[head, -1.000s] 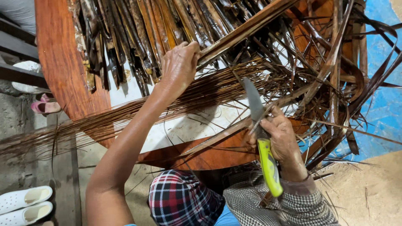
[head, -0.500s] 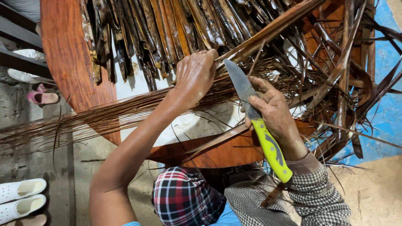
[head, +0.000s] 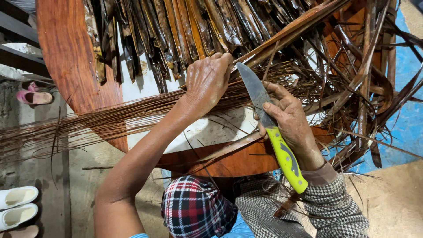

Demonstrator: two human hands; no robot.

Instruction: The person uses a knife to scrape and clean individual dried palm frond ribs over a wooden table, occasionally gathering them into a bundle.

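Observation:
My left hand (head: 207,81) is closed on a long brown dried palm leaf strip (head: 295,28) that runs up and to the right. My right hand (head: 291,119) grips a knife by its yellow-green handle (head: 286,158). The knife's grey blade (head: 253,88) points up and lies against the strip just beside my left fingertips. A bundle of thin brown leaf ribs (head: 88,123) passes under my left wrist and stretches off to the left past the table edge.
A round reddish wooden table (head: 66,57) carries a row of dark dried leaves (head: 176,31) at the top. Tangled leaf strips (head: 365,88) pile up on the right over a blue floor (head: 410,128). A pink sandal (head: 35,98) and white slippers (head: 17,207) lie at left.
My right hand has lifted the knife up and to the left, bringing the blade next to my left fingers on the strip. My left hand has stayed on the strip.

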